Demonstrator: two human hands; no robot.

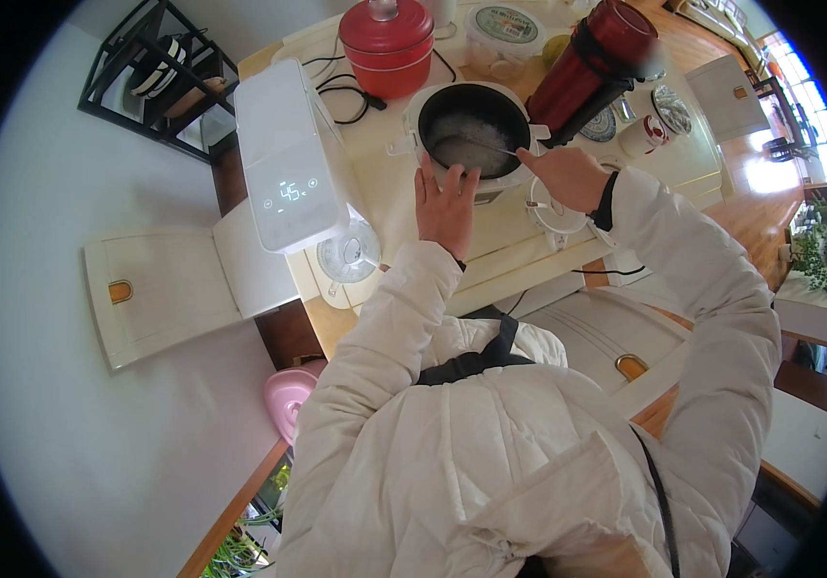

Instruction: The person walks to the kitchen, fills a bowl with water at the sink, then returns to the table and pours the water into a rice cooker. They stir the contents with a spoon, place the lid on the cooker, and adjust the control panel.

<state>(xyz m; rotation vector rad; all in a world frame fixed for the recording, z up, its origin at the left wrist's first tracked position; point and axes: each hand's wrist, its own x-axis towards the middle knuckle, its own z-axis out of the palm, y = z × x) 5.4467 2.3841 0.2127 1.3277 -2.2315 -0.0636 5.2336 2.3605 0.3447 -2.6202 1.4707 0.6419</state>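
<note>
A white electric cooker (421, 108) with a dark round inner pot (450, 97) stands on the cream cabinet top, its lid off. Cloudy, bubbly liquid lies in the pot. My right hand (569, 173) grips a thin metal utensil (486, 146) at the pot's right edge; the far end reaches into the liquid, and its shape is unclear. My left hand (448, 209) rests with fingers spread on the near rim of the cooker, holding nothing. Below my right hand is a white cup (558, 217) with a spoon handle in it.
A red lidded pot (387, 54), a clear plastic tub (502, 43) and a large red thermos (587, 68) stand behind. At left are a white water dispenser (290, 159) with a lit display and a glass jug (348, 253). A floral enamel mug (643, 137) sits at right.
</note>
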